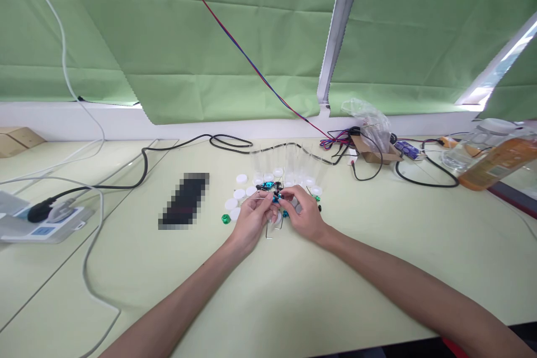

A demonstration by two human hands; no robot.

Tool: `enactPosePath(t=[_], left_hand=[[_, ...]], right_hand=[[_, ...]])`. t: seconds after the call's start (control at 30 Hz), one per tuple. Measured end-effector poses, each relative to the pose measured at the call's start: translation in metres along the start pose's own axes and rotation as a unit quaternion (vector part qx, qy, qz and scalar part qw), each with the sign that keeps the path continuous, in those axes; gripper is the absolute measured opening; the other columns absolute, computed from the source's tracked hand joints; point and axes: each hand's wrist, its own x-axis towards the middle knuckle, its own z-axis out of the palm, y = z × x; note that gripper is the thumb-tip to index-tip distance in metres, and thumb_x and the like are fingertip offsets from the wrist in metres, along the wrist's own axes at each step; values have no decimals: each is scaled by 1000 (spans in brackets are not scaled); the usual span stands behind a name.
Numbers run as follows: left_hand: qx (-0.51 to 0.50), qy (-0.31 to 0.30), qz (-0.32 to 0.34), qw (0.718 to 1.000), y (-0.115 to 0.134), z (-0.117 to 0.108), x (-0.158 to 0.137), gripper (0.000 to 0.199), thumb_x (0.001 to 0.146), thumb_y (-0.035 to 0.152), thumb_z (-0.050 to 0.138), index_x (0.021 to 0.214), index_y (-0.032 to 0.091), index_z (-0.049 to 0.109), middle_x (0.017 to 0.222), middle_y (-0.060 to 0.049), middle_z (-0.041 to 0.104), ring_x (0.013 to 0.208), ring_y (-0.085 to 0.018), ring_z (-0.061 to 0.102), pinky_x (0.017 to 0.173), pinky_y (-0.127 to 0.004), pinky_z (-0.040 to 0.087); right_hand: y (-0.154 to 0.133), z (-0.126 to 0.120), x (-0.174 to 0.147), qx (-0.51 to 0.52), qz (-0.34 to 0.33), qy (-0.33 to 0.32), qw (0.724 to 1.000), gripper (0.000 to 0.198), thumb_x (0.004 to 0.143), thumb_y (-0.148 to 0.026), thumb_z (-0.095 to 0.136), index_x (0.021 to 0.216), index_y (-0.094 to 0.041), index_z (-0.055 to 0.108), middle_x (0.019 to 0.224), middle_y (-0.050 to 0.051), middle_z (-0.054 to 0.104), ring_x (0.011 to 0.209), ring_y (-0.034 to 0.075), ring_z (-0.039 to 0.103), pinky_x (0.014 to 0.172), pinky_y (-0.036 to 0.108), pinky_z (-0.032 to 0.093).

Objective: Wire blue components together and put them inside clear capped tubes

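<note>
Fingertips of the left hand and the right hand pinch a small metallic-blue part between them, over the middle of the tabletop. The hands hide much of what they hold.

Small things crowd close around. White round caps lie beside the left hand, with more just beyond the fingers and near the right hand. A green metal piece sits at the left edge of these caps; a smaller green piece shows beside the right hand. L-shaped hex keys lie on the near side, partly covered. A blue-and-black part rests just beyond the fingertips. Behind it, clear tubes form a cluster; whether they stand or lie, I cannot tell.

Farther left, a dark pixelated rectangle lies well apart from the hands. Beyond the tubes, a black cable winds across, running left to a white power strip. On the right, a cardboard box with a clear plastic bag sits next to tangled wires, and past it come a blue-purple block, a clear jar and an orange bottle. Red and blue wires slant down in front of a green blind toward that tangle.
</note>
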Motion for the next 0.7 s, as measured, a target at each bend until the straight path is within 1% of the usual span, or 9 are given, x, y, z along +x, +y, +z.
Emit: enactPosePath(t=[0.23,0.4,0.7], left_hand=[[-1,9,5,1000,1,1,-1,24,77,35,73,78,15,60,54,2,55,50,-9,47,50,-21,38],[-3,15,10,1000,2,3,-1,26,75,35,75,78,14,61,57,1,57,49,-8,46,48,-21,36],[12,18,12,1000,0,2,-1,24,77,35,73,79,14,61,57,1,59,47,-7,45,47,-20,35]], right_hand=[[1,0,-1,-3,-6,3,1000,11,92,-23,54,101,-22,59,89,5,63,84,19,62,75,33,51],[0,0,0,-6,-12,3,1000,10,93,-22,53,100,-22,59,87,4,63,82,18,60,74,33,50],[-1,0,0,-5,-24,9,1000,8,92,-20,53,98,-22,59,85,3,62,80,17,58,72,32,49]])
